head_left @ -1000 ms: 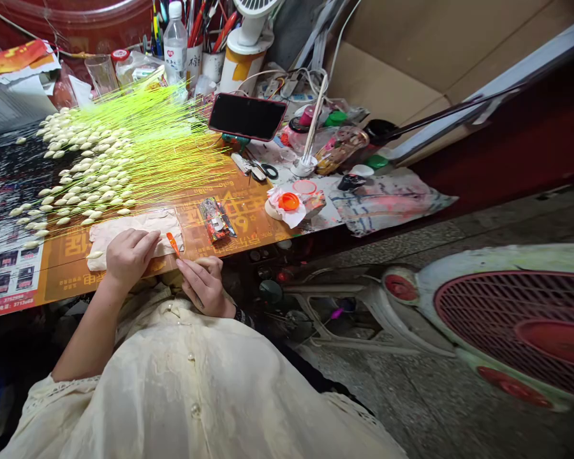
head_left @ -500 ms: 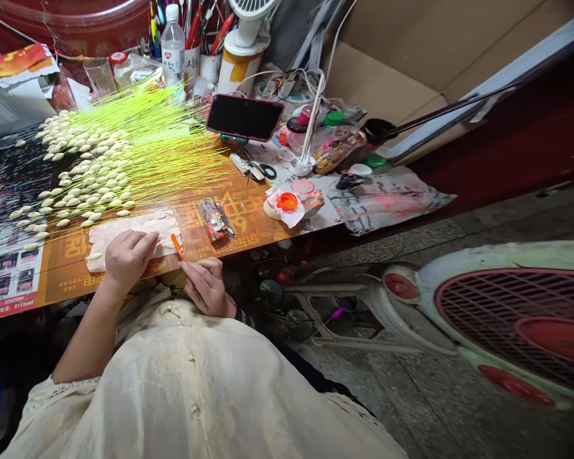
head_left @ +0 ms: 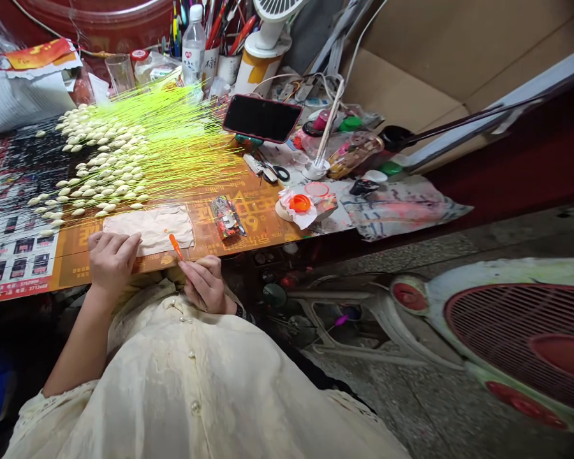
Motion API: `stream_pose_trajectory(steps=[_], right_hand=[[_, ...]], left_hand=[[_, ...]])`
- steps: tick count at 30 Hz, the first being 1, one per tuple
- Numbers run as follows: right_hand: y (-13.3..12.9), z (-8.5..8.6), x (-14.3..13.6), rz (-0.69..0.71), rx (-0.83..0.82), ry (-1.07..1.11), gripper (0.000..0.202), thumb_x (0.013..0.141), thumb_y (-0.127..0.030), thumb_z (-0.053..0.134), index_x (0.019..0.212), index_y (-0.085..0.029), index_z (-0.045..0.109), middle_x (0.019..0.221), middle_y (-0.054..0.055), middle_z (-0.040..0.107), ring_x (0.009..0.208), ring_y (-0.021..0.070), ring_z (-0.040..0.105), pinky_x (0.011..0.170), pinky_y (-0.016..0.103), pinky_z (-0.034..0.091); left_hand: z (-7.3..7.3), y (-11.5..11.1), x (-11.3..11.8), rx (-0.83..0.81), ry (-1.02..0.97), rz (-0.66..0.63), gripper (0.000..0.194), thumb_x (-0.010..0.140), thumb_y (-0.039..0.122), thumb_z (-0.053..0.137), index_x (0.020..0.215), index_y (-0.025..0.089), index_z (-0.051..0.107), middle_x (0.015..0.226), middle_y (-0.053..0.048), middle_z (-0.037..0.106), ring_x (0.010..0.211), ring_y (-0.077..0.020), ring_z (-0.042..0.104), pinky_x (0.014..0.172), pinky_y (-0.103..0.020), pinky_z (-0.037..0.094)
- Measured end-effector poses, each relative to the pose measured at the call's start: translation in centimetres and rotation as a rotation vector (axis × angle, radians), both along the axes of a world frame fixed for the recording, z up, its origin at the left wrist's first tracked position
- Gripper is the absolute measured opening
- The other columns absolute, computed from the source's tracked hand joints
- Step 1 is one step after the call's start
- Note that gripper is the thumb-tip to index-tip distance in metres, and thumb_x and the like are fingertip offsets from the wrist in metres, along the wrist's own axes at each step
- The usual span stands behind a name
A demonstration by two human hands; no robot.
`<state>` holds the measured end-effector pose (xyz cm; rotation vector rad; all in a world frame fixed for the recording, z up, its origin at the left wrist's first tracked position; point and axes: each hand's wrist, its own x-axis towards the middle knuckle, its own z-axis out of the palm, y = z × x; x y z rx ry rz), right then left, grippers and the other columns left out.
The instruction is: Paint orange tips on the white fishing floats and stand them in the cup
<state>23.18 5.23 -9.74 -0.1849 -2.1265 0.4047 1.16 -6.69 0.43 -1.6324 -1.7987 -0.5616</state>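
My left hand (head_left: 112,258) rests at the near left end of a pale crumpled cloth (head_left: 148,233), its fingers curled and pressed together. Whatever is between those fingertips, if anything, cannot be seen. In my right hand (head_left: 208,285), pinched at the table's front edge, is a slim orange stick (head_left: 175,246). Its upper end points up and left over the cloth's near right corner. A small orange spot marks the cloth. Beyond lie many pale oval floats (head_left: 108,162) with thin neon yellow-green stems (head_left: 186,140) to the right and dark stems to the left.
A small paint-stained box (head_left: 227,218) lies right of the cloth. Farther right are an open orange paint pot (head_left: 300,203), scissors (head_left: 268,171) and a propped phone (head_left: 262,118). A water bottle (head_left: 194,48) stands behind. An electric fan (head_left: 521,344) is on the right.
My left hand has moved left along the cloth to its left end. A pale float seen there before is now out of sight. My right hand still holds the orange stick. The view has shifted slightly.
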Motion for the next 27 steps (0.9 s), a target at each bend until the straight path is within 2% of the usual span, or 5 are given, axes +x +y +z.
stream_pose_trajectory(steps=[7,11,15,21,27], right_hand=[[0.1,0.4,0.1,-0.018,0.01,0.031,0.055,0.098,-0.02,0.052,0.152,-0.023,0.047,0.12,0.008,0.072,0.108,0.0223,0.056,0.102,0.044,0.045],[0.5,1.1,0.5,-0.073,0.032,0.046,0.054,0.097,-0.018,0.053,0.15,-0.021,0.048,0.118,0.01,0.071,0.105,0.023,0.056,0.098,0.045,0.045],[0.6,1.3,0.5,-0.06,0.037,0.076,0.055,0.094,-0.013,0.056,0.148,-0.017,0.049,0.118,0.011,0.071,0.105,0.0225,0.054,0.098,0.044,0.045],[0.6,1.4,0.3,-0.087,0.037,0.051,0.05,0.096,-0.015,0.053,0.146,-0.018,0.051,0.118,0.01,0.07,0.105,0.0226,0.053,0.098,0.044,0.044],[0.5,1.8,0.1,-0.101,0.016,0.059,0.058,0.094,-0.012,0.057,0.15,-0.021,0.049,0.118,0.008,0.072,0.104,0.0225,0.054,0.096,0.043,0.044]], left_hand=[[-0.3,-0.3,-0.3,0.035,0.016,-0.018,0.015,0.094,0.02,0.069,0.109,0.023,0.069,0.083,0.0,0.074,0.077,-0.0168,0.06,0.08,-0.036,0.038],[-0.4,-0.3,-0.4,0.032,0.006,-0.024,0.016,0.093,0.019,0.069,0.109,0.022,0.069,0.084,-0.001,0.074,0.078,-0.0176,0.059,0.08,-0.036,0.039],[-0.5,-0.2,-0.5,0.032,0.001,-0.028,0.017,0.093,0.018,0.07,0.11,0.023,0.07,0.085,-0.001,0.075,0.078,-0.0178,0.059,0.08,-0.036,0.039],[-0.4,-0.3,-0.5,0.031,-0.003,-0.028,0.018,0.093,0.019,0.07,0.11,0.023,0.07,0.086,-0.002,0.075,0.078,-0.0181,0.059,0.08,-0.036,0.039],[-0.4,-0.3,-0.6,0.033,-0.005,-0.041,0.018,0.093,0.02,0.069,0.111,0.023,0.071,0.086,-0.003,0.075,0.077,-0.0186,0.059,0.08,-0.037,0.038]])
